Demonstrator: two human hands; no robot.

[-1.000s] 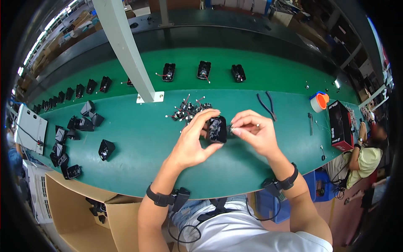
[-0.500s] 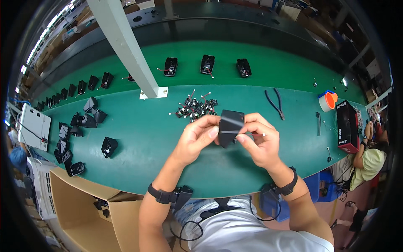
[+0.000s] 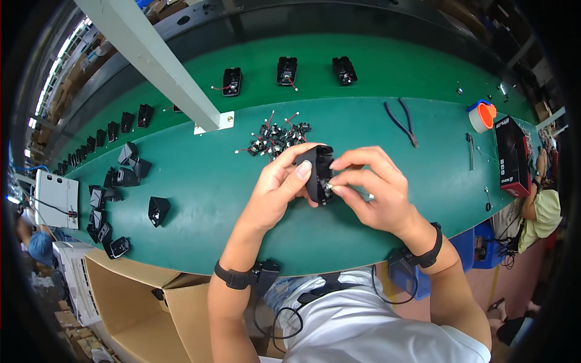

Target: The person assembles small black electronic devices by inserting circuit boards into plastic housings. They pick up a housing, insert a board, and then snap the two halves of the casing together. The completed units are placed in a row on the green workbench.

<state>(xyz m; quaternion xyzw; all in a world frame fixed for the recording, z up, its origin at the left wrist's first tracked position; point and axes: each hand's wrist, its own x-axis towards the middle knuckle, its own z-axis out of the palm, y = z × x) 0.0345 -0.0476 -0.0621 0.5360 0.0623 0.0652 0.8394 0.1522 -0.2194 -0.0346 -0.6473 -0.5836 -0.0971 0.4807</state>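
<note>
My left hand (image 3: 277,186) is closed round a black plastic housing (image 3: 319,172), its thumb on the outer wall. The housing's open side is turned to the right, toward my right hand (image 3: 375,187). The thumb and index finger of that hand pinch a small wired part (image 3: 329,187) against the open side; my fingers hide most of it. A small white connector (image 3: 370,196) shows just below the right index finger. Right behind my left hand lies a pile of small black parts (image 3: 278,138) with red wires and white connectors.
Blue-handled pliers (image 3: 402,124) lie at the back right, near an orange-and-white tape roll (image 3: 482,116) and a black-and-red box (image 3: 513,157). Loose black housings (image 3: 124,176) cover the left. More housings (image 3: 287,71) stand on the green strip behind a grey post (image 3: 163,66). A cardboard box (image 3: 130,296) stands front left.
The housing has been turned so its open side faces right, where before its smooth outside showed. My right fingers have shifted from its edge to the small part at the opening. The view has tilted slightly.
</note>
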